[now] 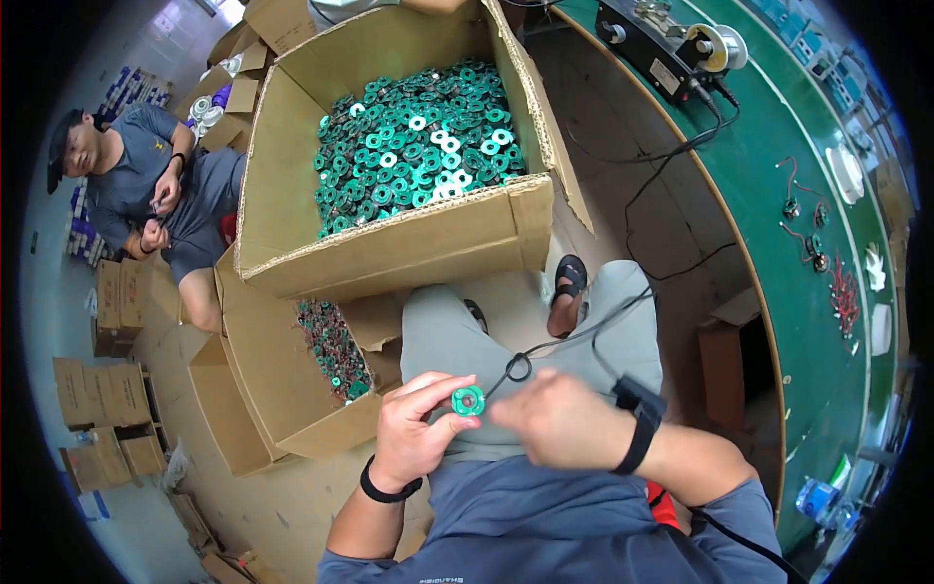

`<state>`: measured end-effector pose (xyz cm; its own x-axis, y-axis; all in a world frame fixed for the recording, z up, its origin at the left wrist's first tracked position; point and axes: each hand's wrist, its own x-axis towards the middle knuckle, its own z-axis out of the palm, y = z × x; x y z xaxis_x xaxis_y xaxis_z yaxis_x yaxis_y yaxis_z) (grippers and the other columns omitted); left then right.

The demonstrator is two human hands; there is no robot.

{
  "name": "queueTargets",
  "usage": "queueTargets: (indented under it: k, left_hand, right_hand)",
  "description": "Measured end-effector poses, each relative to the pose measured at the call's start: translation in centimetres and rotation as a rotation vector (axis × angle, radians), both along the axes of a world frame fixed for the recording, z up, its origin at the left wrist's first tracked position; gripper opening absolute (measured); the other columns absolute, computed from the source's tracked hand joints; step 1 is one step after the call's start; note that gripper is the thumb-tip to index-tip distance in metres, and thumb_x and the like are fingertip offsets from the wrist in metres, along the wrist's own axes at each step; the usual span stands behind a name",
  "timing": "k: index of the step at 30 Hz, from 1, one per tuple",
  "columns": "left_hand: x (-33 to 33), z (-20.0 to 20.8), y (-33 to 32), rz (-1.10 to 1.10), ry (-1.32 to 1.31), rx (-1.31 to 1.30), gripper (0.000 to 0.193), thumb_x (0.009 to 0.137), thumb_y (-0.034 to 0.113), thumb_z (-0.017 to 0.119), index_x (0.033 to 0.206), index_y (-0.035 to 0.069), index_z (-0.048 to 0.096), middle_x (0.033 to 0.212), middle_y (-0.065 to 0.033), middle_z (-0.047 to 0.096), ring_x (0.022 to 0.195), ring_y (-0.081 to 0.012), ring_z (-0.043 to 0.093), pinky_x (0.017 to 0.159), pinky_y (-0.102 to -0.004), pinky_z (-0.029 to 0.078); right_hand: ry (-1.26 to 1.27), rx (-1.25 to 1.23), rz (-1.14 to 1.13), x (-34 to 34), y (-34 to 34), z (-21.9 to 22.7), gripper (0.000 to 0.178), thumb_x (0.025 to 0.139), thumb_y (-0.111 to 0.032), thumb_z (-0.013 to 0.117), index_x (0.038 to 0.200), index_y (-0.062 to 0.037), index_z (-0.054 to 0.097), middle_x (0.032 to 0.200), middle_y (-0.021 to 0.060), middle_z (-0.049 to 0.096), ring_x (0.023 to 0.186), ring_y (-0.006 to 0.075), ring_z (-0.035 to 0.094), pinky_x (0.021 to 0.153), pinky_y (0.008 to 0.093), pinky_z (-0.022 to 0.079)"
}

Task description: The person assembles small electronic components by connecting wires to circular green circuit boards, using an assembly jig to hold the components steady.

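Observation:
Between the thumb and forefinger of my left hand (413, 433) is a small green ring-shaped part (468, 401), its round centre facing up. Just to its right is my right hand (559, 420), smeared by motion, so its fingers and anything in them cannot be made out. Both hands are over my lap. Ahead stands a large cardboard box (409, 255) heaped with similar green ring-shaped parts (418, 146). A lower open carton (255, 389) at the left holds green parts with reddish wires (333, 346).
A thin black cable (574, 336) loops across my lap. The green workbench (725, 185) curves along the right, bearing a black device with a wire spool (722, 47) and wired parts (815, 248). Another person (161, 175) sits at the left. Stacked cartons (102, 394) stand behind the open carton.

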<state>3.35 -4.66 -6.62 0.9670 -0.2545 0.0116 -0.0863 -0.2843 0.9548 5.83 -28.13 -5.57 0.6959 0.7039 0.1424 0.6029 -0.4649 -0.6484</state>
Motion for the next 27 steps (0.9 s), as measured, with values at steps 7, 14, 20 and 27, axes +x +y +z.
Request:
queueTargets:
  k: [7, 14, 20, 27]
  left_hand:
    - [0.3, 0.1, 0.1, -0.019, -0.012, 0.031, 0.043, 0.076, 0.002, 0.087, 0.117, 0.001, 0.075, 0.098, -0.0100, 0.074, 0.085, -0.0164, 0.071, 0.075, -0.0290, 0.058]
    - [0.9, 0.5, 0.1, -0.026, -0.016, 0.108, 0.042, 0.076, 0.002, 0.086, 0.117, 0.000, 0.075, 0.097, -0.0102, 0.075, 0.085, -0.0166, 0.071, 0.074, -0.0286, 0.058]
    - [0.0, -0.5, 1.4, -0.030, 0.366, -0.290, 0.039, 0.092, -0.002, 0.074, 0.131, -0.002, 0.065, 0.115, -0.0097, 0.070, 0.096, -0.0137, 0.070, 0.085, -0.0281, 0.060]
    - [0.3, -0.3, 0.6, -0.027, 0.419, -0.252, 0.022, 0.094, 0.010, 0.077, 0.113, 0.004, 0.067, 0.093, 0.0011, 0.067, 0.083, -0.0054, 0.058, 0.072, -0.0239, 0.050]
  right_hand:
    - [0.061, 0.044, 0.107, -0.5, 0.0, -0.2, 0.011, 0.079, -0.008, 0.062, 0.089, -0.0077, 0.059, 0.073, 0.0095, 0.064, 0.072, 0.0302, 0.068, 0.072, 0.0430, 0.050]
    - [0.028, 0.060, 0.062, 0.1, -1.0, 0.0, 0.024, 0.072, 0.000, 0.062, 0.093, -0.0102, 0.059, 0.072, 0.0058, 0.060, 0.068, 0.0314, 0.063, 0.072, 0.0389, 0.048]
    - [0.040, 0.122, -0.189, 2.8, -2.7, -0.3, 0.021, 0.083, 0.003, 0.060, 0.101, -0.0072, 0.066, 0.088, 0.0100, 0.072, 0.081, 0.0320, 0.071, 0.074, 0.0421, 0.055]
    - [0.023, 0.006, -0.119, 0.4, -0.1, 1.3, 0.019, 0.087, -0.007, 0.063, 0.105, -0.0084, 0.069, 0.080, 0.0111, 0.071, 0.075, 0.0327, 0.071, 0.070, 0.0443, 0.055]
